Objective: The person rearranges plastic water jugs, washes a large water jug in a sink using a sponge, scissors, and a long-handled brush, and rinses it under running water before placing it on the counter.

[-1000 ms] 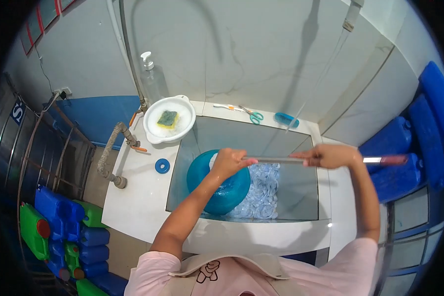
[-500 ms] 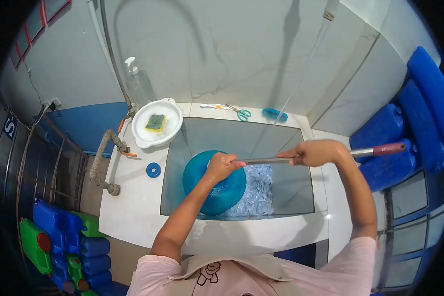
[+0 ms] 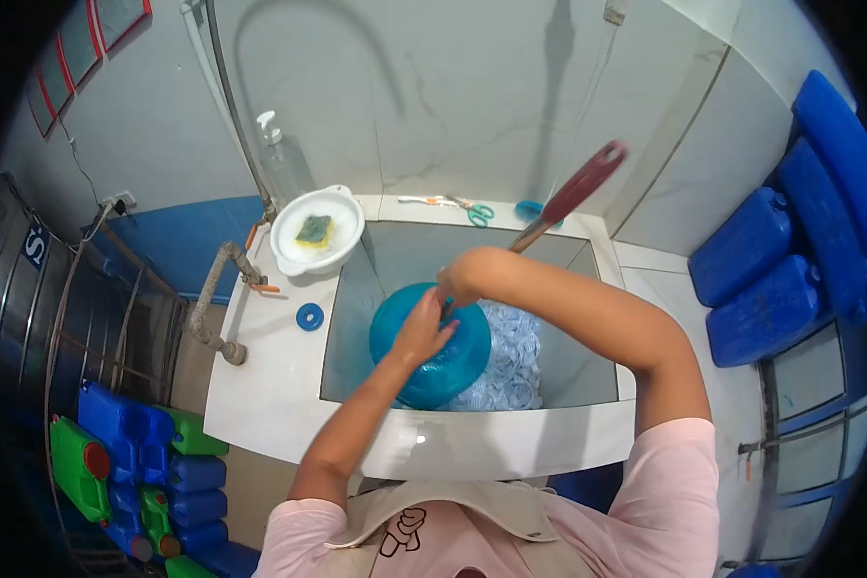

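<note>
A long metal utensil with a maroon handle slants above the sink, its grip up and to the right. My right hand is closed around the metal shaft near the lower end. Just beside it, my left hand has its fingers curled at that lower end; the utensil's working end is hidden by the hands. Both hands are over a teal round basin in the sink. Light-blue crumpled material lies beside the basin, partly beneath it.
A white bowl holding a green-yellow sponge stands on the left ledge, near a pump bottle and tap. Scissors and a blue brush lie behind the sink. Blue jerrycans stand at right.
The utensil has swung from nearly level to steeply slanted, its handle rising and moving left. My right hand has moved left and down, up against my left hand.
</note>
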The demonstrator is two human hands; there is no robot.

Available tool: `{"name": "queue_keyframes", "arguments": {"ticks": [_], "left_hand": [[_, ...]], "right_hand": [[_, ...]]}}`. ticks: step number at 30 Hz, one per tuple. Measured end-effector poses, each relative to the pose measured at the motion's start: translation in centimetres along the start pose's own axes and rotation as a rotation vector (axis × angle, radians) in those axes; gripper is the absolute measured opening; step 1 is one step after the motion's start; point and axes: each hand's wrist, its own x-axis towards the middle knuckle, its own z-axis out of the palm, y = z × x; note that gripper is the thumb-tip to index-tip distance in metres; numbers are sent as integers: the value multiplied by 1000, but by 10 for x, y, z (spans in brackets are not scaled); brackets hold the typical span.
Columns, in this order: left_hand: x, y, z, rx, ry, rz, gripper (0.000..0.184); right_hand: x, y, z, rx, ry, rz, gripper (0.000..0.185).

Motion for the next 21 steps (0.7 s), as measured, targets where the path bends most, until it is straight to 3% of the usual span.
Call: {"name": "queue_keyframes", "arguments": {"ticks": [1, 2, 4, 5, 6, 8, 10, 12, 13, 15, 16, 18, 19, 21], "left_hand": [[1, 3, 12, -107, -20, -119, 67], [2, 4, 24, -109, -17, -104, 67], [-1, 2, 53, -241, 334, -125, 68], [1, -1, 60, -213, 194, -269, 64], [8, 1, 62, -217, 192, -280, 64], [20, 13, 70, -284, 73, -211, 60], [23, 18, 83, -267, 119, -180, 57], [24, 32, 83, -245, -153, -109, 57], [25, 41, 84, -261, -192, -33, 55], [33, 43, 90, -249, -272, 32, 56], [38, 44, 90, -229, -350, 113, 58], [45, 45, 93, -220, -394, 153, 59], [40, 40, 104, -183, -384, 244, 58], [29, 25, 125, -129, -424, 363, 57]], "right_hand": [[0, -1, 0, 4, 72, -18, 25], [-1, 5, 0, 0, 77, -4, 25], [-19, 15, -2, -455, -8, 293, 28], [-31, 23, 3, -288, 39, 238, 28], [-43, 37, 15, -115, 86, 185, 28], [-33, 58, 68, -99, 12, 80, 18], [-26, 67, 122, 80, 21, 17, 25], [-53, 61, 132, 96, 113, 51, 35], [-61, 58, 147, 96, 104, 39, 35], [-73, 56, 171, -6, 725, 62, 45], [-83, 52, 163, -7, 724, 56, 45], [-113, 45, 131, 385, 321, 477, 52], [-118, 46, 130, 381, 307, 467, 52], [-122, 46, 135, 278, 629, 574, 51]]}}
